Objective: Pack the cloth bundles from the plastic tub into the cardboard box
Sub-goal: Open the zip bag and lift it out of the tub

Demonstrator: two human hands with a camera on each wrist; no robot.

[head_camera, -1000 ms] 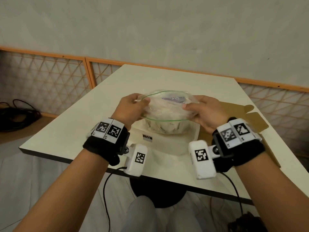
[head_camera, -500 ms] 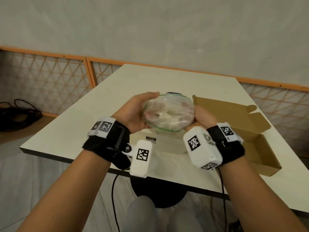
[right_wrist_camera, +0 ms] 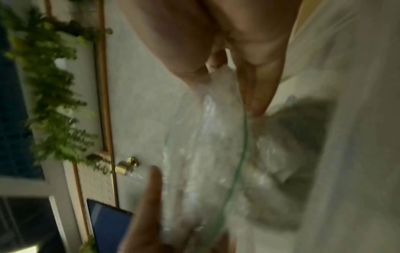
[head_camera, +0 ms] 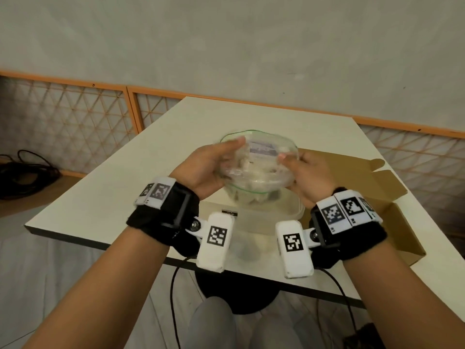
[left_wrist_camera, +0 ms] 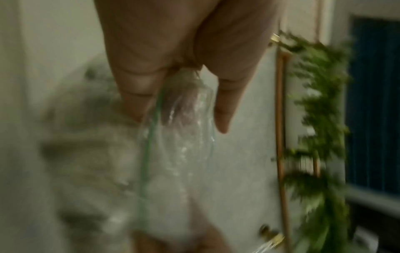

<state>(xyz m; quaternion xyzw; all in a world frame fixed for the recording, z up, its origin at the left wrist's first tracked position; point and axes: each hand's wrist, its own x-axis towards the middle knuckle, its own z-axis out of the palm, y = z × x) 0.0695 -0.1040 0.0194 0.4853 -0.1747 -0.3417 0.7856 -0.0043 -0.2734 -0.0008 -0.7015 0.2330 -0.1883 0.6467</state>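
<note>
Now the cloth bundle, pale fabric sealed in a clear bag with a green line along its edge, is held in the air just above the plastic tub. The left hand grips its left side, with the thumb on top and the fingers curled under it. The right hand grips the right side in the same way. In both wrist views the bag is blurred, pinched between thumb and fingers. The tub stands on the white table, near its front edge. The cardboard box lies open just to the right of the tub.
</note>
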